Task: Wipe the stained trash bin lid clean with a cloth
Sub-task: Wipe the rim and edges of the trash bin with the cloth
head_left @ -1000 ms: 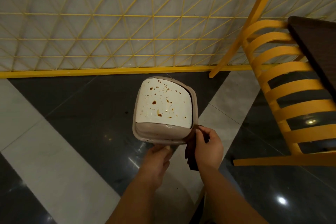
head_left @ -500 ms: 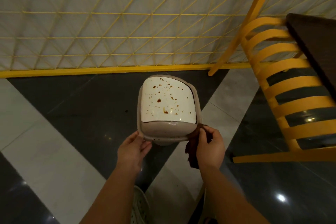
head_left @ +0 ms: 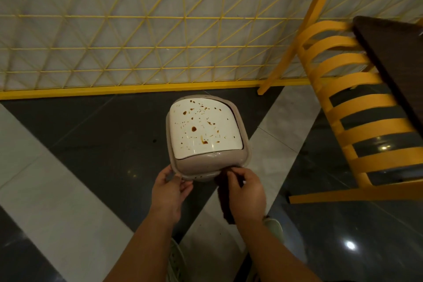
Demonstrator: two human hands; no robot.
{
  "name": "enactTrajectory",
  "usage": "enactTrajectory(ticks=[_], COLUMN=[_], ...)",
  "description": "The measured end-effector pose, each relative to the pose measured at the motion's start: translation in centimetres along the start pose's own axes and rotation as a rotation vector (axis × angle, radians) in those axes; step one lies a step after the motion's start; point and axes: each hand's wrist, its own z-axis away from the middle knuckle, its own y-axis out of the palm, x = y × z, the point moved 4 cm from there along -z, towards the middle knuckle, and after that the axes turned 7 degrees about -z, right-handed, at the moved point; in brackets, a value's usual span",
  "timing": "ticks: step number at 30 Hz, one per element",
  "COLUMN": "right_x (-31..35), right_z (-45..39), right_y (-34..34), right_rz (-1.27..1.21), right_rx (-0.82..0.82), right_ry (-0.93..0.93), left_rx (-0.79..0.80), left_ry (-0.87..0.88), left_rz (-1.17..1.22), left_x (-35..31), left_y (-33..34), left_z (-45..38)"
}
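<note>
A beige trash bin lid (head_left: 207,163) with a white swing flap (head_left: 206,130) is held up over the floor. Brown stains speckle the flap. My left hand (head_left: 170,190) grips the lid's near left corner. My right hand (head_left: 246,191) pinches the near right edge together with a dark brown cloth (head_left: 225,199), which hangs down under the hand. Part of the cloth is hidden by my fingers.
A yellow slatted chair (head_left: 357,107) stands at the right beside a dark table (head_left: 393,59). A yellow wire lattice fence (head_left: 137,30) with a yellow base rail runs along the back. The floor is glossy black and white tile. My shoes (head_left: 273,228) show below.
My left hand moved from under the lid's middle out to the left, then closed on the near left corner. The lid has shifted and turned a little. My right hand kept its hold.
</note>
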Motion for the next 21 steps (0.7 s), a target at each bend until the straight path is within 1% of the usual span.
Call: enactTrajectory(ticks=[1,3,5,8,10,12,14,15,16,17,19,20,21], right_x=[0.2,0.8,0.9,0.0,0.3,0.9,1.4,1.4,1.3,1.1,0.5,0.6,1.1], right_z=[0.7,1.2,0.4,-1.4,-1.3,-0.3,1.2,1.5,1.5,1.2,0.1,-0.3,-0.5], right_y=[0.8,1.3,0.4,-1.6,-1.6,-0.2,1.5,1.9,1.8,1.3,-0.5,-1.4,-1.8], right_rz=[0.056,0.131,0.094,-0.002,0.011,0.048,0.145,0.166,0.145,0.074,-0.129,-0.212,-0.267], right_rx=[0.053,0.071,0.019,-0.096,-0.108,-0.047,0.055,0.078,0.075,0.041,-0.101,-0.168,-0.207], right_ry=[-0.057,-0.129,-0.072,0.063,0.04,-0.042,-0.148,-0.169,-0.153,-0.102,0.037,0.084,0.089], left_rx=[-0.008,-0.016,-0.017,-0.014,-0.023,-0.03,-0.037,-0.038,-0.036,-0.032,-0.021,-0.017,-0.013], left_ry=[0.005,0.015,0.014,0.001,0.0,0.007,0.018,0.022,0.024,0.023,0.016,0.017,0.023], left_rz=[0.0,0.0,0.0,0.021,0.03,0.043,0.035,0.024,0.017,0.011,0.004,-0.001,-0.014], left_x=[0.0,0.1,0.1,0.3,0.4,0.7,0.7,0.7,0.7,0.6,0.6,0.5,0.5], left_y=[0.0,0.1,0.0,0.1,0.3,0.4,0.4,0.4,0.3,0.3,0.3,0.2,0.2], left_z=[0.1,0.0,-0.1,-0.1,0.1,0.0,0.0,0.0,0.0,0.1,0.1,0.0,0.0])
